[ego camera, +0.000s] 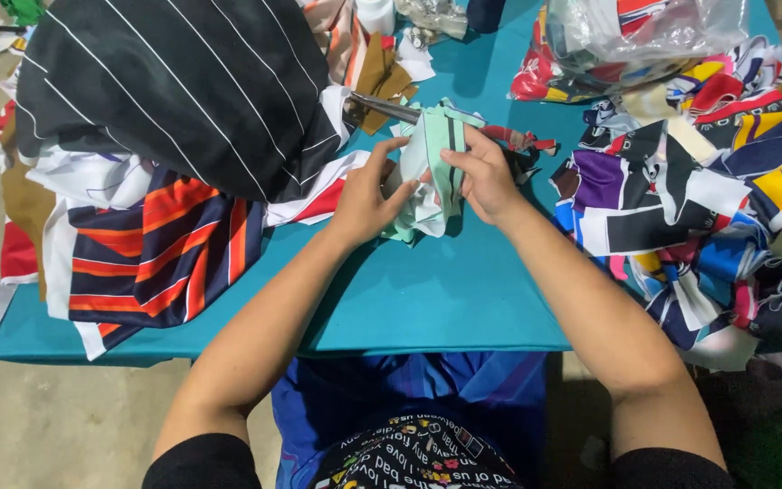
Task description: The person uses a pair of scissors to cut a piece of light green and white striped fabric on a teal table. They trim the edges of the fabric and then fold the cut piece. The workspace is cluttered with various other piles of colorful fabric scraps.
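Both hands meet over the middle of a teal table [445, 299]. Between them is a small folded piece of mint-green and white fabric with a dark stripe [433, 149]. My left hand [366, 197] pinches its left edge with fingers and thumb. My right hand [484, 177] grips its right side, the thumb pressed on the front. Just behind the fabric lie metal scissors [382, 107], blades pointing right; neither hand touches them.
A black garment with thin white stripes [183, 81] and orange, navy and white pieces [151, 258] cover the left side. A heap of multicoloured fabric pieces [717, 190] fills the right side. A clear plastic bag of scraps [626, 41] and a white bottle [375, 14] stand at the back.
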